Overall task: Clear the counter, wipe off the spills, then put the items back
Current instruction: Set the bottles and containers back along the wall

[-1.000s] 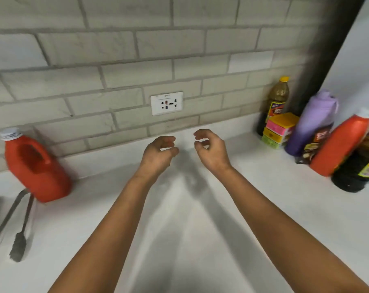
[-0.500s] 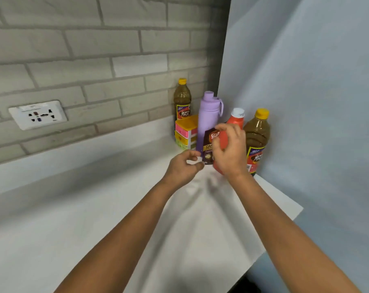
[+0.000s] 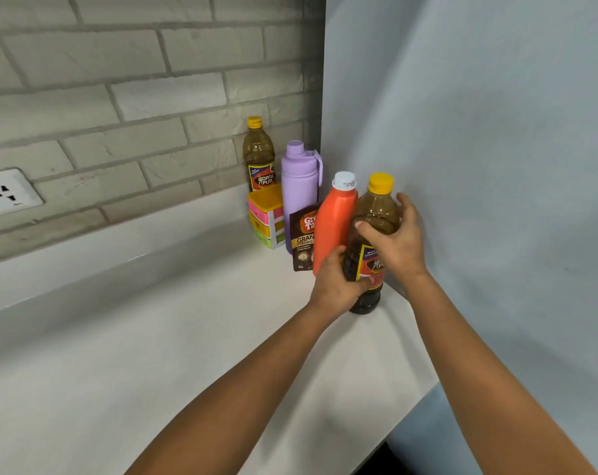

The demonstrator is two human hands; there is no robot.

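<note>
Socket (image 3: 6, 195) on brick wall (image 3: 136, 97), far left, partly cut by frame edge. White tabletop (image 3: 119, 337) running from left toward corner at right, bare over its left and middle stretch. Cluster of items gathered in back right corner against blue-grey wall (image 3: 479, 132).

Left to right in cluster: small brown bottle (image 3: 258, 156) with yellow cap, upright, at brick wall; stack of coloured boxes (image 3: 265, 217) just in front of it, yellow lid on top; purple flask (image 3: 300, 176) upright beside the boxes; dark coffee sachet (image 3: 302, 238) leaning against flask's front; orange bottle (image 3: 335, 217) with white cap, tilted slightly, touching large brown bottle (image 3: 376, 207) with yellow cap.

Left hand (image 3: 337, 282) curled round lower body of large brown bottle, over its label, thumb near orange bottle's base. Right hand (image 3: 395, 238) clamped on same bottle's upper body, fingers wrapped round far side, thumb across front. Bottle's base on or just above tabletop; cannot tell which.
</note>
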